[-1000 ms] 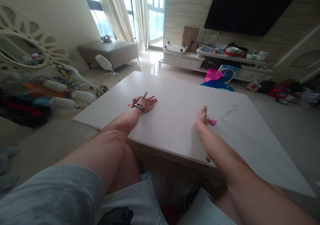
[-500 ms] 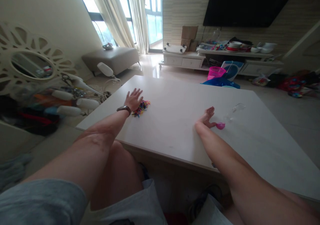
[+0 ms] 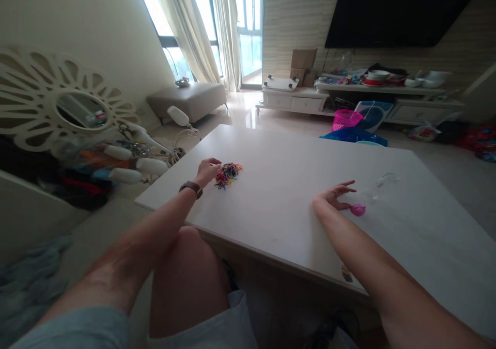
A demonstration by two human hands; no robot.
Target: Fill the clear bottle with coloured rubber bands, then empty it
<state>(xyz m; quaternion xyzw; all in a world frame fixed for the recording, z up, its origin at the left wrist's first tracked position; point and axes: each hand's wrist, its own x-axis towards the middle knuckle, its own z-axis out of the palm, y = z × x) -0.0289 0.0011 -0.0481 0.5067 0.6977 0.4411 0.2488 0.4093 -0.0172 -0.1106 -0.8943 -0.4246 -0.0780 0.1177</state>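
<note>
My left hand [image 3: 208, 171], with a dark watch [image 3: 191, 187] on its wrist, rests at the left edge of a small heap of multicoloured loops or strings [image 3: 228, 175]. Its fingers curve loosely, a slight gap showing between them; I see nothing held. Over on the right, my right hand [image 3: 335, 195] stands on its side on the white table [image 3: 271, 194], fingers spread. Its thumb reaches to the rim of a small pink cup-like shell [image 3: 358, 210] and seems to touch it. Just beyond lies a clear plastic piece [image 3: 387, 178], its shape hard to make out.
A small sticker or picture [image 3: 346, 273] marks the table's near edge. Past the far edge stand a pink basket [image 3: 346, 119] and a blue item [image 3: 354, 136]. Lamp arms with white shades [image 3: 126, 176] crowd the left side. A low cabinet [image 3: 302, 102] lines the wall.
My left hand has drawn back from above the heap to its left side, its spread fingers now curved. My right hand's fingers have swung rightward. The view has shifted slightly.
</note>
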